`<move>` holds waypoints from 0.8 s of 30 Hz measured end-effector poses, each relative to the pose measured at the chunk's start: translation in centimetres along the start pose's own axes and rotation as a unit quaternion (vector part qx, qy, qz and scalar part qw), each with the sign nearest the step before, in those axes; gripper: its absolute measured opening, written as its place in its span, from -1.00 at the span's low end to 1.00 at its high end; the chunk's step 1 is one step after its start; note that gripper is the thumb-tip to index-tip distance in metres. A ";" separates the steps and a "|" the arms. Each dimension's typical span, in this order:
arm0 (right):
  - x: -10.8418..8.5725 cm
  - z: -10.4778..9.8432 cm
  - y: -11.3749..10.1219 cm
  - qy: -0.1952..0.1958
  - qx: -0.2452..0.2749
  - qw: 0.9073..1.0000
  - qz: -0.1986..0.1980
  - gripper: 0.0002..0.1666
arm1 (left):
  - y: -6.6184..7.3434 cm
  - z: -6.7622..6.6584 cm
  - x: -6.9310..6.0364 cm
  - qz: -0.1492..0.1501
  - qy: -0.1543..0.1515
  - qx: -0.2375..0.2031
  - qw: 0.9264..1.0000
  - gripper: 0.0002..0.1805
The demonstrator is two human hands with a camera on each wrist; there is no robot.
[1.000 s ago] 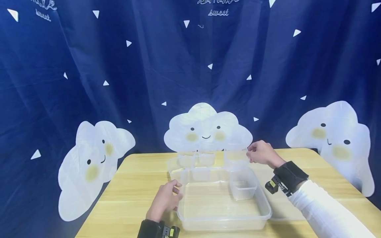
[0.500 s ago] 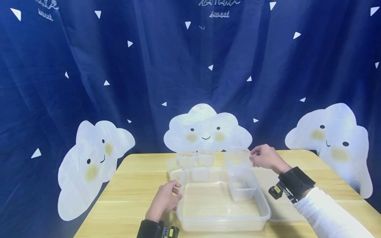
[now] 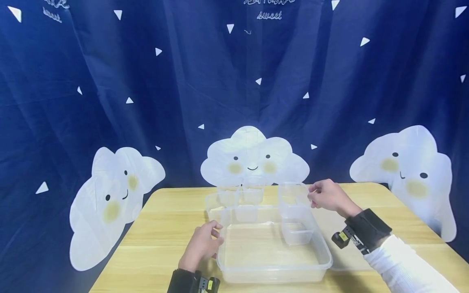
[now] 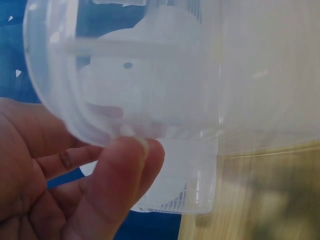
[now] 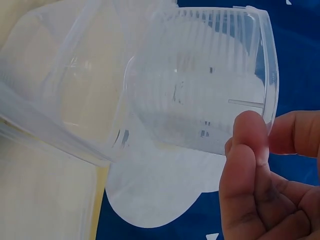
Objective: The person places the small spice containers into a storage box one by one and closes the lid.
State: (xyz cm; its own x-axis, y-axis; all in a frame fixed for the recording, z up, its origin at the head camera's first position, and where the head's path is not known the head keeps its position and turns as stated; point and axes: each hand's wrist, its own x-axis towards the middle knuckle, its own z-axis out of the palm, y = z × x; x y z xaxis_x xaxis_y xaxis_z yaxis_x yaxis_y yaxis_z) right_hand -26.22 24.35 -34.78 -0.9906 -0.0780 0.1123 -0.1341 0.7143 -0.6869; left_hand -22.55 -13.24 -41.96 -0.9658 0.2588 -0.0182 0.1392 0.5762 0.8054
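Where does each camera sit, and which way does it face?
Head: on the person's head, facing forward and down at the plastic tub; left grip, right grip and sleeve show.
Left wrist: on that wrist, facing the tub's corner; left grip shows.
Right wrist: likewise, facing a small container; right grip shows.
Both wrist views share the cloud-print curtain.

Left hand [image 3: 203, 246]: lower part of the head view, left of centre; fingers curled, left fingertips [image 4: 120, 167] brought together in a pinch. Left wrist [image 3: 188, 263]: near the bottom edge, wrapped in a black band [image 3: 181, 281]. Right hand [image 3: 327, 196]: right of centre, higher in the frame than the left; fingers bent, right fingertips [image 5: 250, 132] pinching. Right wrist [image 3: 351, 209]: black cuff [image 3: 369, 230] behind it. Right forearm [image 3: 412, 264]: white sleeve [image 3: 392, 254], slanting to the lower right.
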 end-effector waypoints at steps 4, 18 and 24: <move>-0.4 0.0 0.3 -0.004 0.016 1.000 -0.002 -0.72 | 0.0 0.0 0.0 0.000 -0.001 0.002 1.000 -0.60; -1.3 0.1 0.4 0.000 0.024 1.000 -0.018 -0.71 | 0.2 -0.1 0.0 -0.008 -0.002 0.008 1.000 -0.60; -1.9 0.0 0.4 -0.003 0.027 1.000 -0.016 -0.70 | 0.1 -0.1 0.1 -0.007 -0.003 0.004 1.000 -0.60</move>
State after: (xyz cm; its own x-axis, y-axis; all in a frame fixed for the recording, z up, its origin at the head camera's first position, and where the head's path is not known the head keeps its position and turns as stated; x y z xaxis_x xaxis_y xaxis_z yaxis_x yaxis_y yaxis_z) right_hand -24.43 24.80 -35.25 -0.9861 -0.1047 0.1293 -0.1660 0.6736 -0.7203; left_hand -22.59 -13.18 -41.81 -0.9662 0.2556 -0.0339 0.1268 0.5856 0.8007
